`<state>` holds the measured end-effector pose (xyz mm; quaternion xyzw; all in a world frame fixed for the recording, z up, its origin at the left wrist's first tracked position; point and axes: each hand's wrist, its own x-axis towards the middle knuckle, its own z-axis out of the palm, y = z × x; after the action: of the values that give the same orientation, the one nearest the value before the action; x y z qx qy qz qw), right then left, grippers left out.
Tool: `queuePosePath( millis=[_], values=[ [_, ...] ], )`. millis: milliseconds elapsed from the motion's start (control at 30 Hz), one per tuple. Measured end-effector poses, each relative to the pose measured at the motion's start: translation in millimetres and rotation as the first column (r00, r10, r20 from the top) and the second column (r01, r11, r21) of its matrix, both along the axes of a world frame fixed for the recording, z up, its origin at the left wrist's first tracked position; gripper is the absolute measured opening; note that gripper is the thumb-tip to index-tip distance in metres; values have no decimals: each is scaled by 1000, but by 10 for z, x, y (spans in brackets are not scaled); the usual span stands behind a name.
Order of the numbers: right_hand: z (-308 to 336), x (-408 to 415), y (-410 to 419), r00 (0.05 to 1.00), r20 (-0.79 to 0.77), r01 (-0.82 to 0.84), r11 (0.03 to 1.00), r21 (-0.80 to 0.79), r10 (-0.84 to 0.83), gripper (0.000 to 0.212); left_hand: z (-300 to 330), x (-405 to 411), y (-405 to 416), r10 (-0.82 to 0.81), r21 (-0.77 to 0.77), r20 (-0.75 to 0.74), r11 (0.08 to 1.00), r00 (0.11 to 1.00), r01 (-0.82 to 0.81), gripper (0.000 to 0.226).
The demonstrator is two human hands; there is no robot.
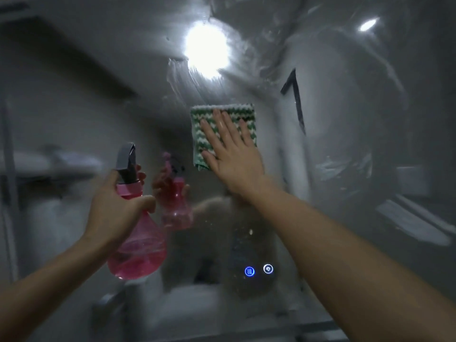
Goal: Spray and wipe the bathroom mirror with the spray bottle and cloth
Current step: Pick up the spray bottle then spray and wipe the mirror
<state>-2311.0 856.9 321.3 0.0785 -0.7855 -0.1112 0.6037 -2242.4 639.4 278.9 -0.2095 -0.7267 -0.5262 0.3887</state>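
— Where is your cloth (223, 129) on the mirror (345, 144)?

— Your green-and-white cloth is folded square and lies flat on the glass near the middle, below the bright lamp reflection (206, 49). Your right hand (230, 154) presses it there with straight, spread fingers; nothing is pinched.

— And the spray bottle (137, 240)?

— Left of the cloth and lower, held off the glass. Your left hand (116, 208) grips its pink neck, thumb wrapped round the front, grey nozzle pointing up. Pink liquid sits in its round belly. Its reflection shows between bottle and cloth.

— What else is on the mirror?

— Wet smears and streaks above and right of the cloth, and two lit blue touch buttons (258, 270) below it.
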Motion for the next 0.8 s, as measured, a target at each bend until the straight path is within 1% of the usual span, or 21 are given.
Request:
queuePosePath(
  millis=[100, 200, 300, 433, 600, 700, 800],
  values=[
    [-364, 58, 232, 999, -31, -41, 999, -14, 40, 58, -94, 65, 191, 6, 16, 27, 1000, 1000, -7, 53],
    [-750, 108, 477, 997, -73, -31, 999, -19, 30, 56, -191, 134, 383, 9, 11, 40, 1000, 999, -9, 50],
    [-1129, 186, 660, 998, -61, -11, 1000, -23, 9, 57, -255, 233, 551, 5, -4, 62, 1000, 998, -5, 44],
    [-1449, 248, 816, 999, -42, 26, 999, -30, -28, 55, -300, 321, 665, -5, -16, 67, 1000, 998, 6, 44],
    [-1415, 240, 801, 999, -34, 34, 999, -35, -35, 56, -216, 315, 620, 1, -48, 53, 999, 999, 2, 47],
    [-1154, 190, 724, 997, -68, 28, 1000, -10, -29, 56, -77, 244, 507, 13, -29, 33, 1000, 999, -12, 45],
    [-791, 160, 584, 998, -66, 18, 1000, 4, -17, 59, -5, 197, 389, 19, -35, 16, 999, 1000, -18, 49]
  ],
)
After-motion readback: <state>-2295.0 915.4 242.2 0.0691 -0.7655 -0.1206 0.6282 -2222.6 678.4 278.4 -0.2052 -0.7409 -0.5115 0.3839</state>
